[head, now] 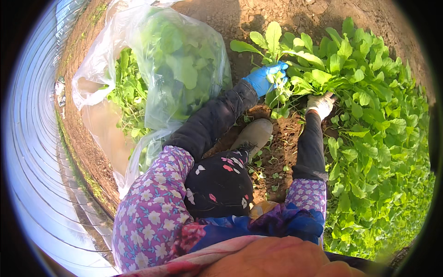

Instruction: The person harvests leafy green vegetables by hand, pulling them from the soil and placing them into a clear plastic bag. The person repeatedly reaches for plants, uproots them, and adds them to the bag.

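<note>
My left hand [264, 80], in a blue disposable glove, is closed around a bunch of leafy greens [273, 38]. Leaves stick up beyond its fingers, and thin stems and small leaves hang below them. To its right, my right hand [320, 105] wears a white glove and touches the base of the growing greens [367, 86] at the edge of the bed. Leaves and shadow cover part of its fingers, so its grip is not clear. Loose leaves lean across the gap between both hands.
A large clear plastic bag [180, 59] filled with greens stands on the left, its mouth open. My boot [254, 135] rests on brown soil [277, 155] strewn with small leaves. A ribbed plastic greenhouse wall [34, 149] curves along the far left.
</note>
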The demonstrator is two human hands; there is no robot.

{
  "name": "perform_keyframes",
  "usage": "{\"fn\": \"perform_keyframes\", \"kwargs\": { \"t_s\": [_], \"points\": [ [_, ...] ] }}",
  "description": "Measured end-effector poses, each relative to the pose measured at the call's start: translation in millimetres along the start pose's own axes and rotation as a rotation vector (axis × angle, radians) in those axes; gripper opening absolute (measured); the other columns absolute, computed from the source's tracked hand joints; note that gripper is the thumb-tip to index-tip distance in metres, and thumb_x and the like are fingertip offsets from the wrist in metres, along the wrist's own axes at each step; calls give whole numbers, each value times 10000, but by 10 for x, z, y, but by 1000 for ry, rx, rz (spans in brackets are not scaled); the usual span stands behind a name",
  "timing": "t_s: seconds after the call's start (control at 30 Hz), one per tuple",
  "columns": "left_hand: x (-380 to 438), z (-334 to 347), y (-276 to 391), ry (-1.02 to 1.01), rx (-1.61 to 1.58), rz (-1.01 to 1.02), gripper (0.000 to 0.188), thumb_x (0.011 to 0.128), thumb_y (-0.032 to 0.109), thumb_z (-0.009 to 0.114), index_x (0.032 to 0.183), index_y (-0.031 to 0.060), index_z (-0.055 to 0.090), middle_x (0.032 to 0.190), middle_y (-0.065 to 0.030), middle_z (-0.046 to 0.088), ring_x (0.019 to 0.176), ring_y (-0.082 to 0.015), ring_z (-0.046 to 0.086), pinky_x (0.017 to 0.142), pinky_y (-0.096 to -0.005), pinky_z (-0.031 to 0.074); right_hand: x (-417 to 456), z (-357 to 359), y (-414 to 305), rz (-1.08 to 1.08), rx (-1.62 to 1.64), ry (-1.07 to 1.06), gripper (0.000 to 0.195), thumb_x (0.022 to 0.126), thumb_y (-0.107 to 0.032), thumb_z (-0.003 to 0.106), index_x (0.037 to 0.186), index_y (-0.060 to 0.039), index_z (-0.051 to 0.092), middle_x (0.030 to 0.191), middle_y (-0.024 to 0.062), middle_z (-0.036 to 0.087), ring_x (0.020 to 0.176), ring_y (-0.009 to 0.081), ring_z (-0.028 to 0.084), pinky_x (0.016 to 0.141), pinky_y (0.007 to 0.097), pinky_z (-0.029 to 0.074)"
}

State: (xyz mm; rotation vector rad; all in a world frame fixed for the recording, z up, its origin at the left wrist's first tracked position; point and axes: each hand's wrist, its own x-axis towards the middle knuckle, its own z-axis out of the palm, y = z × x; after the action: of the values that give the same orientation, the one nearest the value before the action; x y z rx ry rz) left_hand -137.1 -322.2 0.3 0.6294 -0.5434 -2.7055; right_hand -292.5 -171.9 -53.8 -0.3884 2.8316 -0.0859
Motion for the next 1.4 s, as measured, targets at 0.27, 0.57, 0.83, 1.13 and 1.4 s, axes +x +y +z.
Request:
{"fn": "perform_keyframes", "kwargs": {
  "t_s": [0.27,0.57,0.83,1.13,1.4],
  "points": [
    [-21,-81,-5,86,-6,-54,292,873,146,573,1138,26,551,1045,-58,583,880,-173,552,883,-363,471,256,-107,-87,16,165,-151,728,635,-313,770,1279,-116,493,1155,178,557,1011,285,587,875,343,466],
    [12,-80,-69,83,-69,-51,271,875,139,564,1113,11,552,1017,-47,588,840,-156,555,839,-344,469,214,-69,21,-174,-15,-119,523,737,-225,672,1227,-112,531,1118,159,559,1044,300,562,858,357,475],
    [-45,-137,-99,35,-40,-91,265,862,127,571,1106,24,554,1104,-94,581,948,-217,561,853,-375,477,619,484,622,-539,-417,-224,326,874,-224,475,1164,-113,572,1132,87,608,1029,223,571,840,290,444],
    [-81,-75,-314,-4,604,-197,339,822,124,672,1128,15,574,960,-56,616,845,-144,574,765,-289,468,172,610,832,-1127,-32,389,287,831,-250,526,1057,-102,622,1026,125,635,932,265,601,777,351,471],
    [-216,18,-515,76,647,-297,296,848,233,603,1054,22,619,971,-62,645,867,-153,590,816,-294,465,-932,-576,-67,-632,31,-332,417,830,-163,446,1226,-34,463,1189,218,534,1036,319,570,814,379,493]
  ]
}}
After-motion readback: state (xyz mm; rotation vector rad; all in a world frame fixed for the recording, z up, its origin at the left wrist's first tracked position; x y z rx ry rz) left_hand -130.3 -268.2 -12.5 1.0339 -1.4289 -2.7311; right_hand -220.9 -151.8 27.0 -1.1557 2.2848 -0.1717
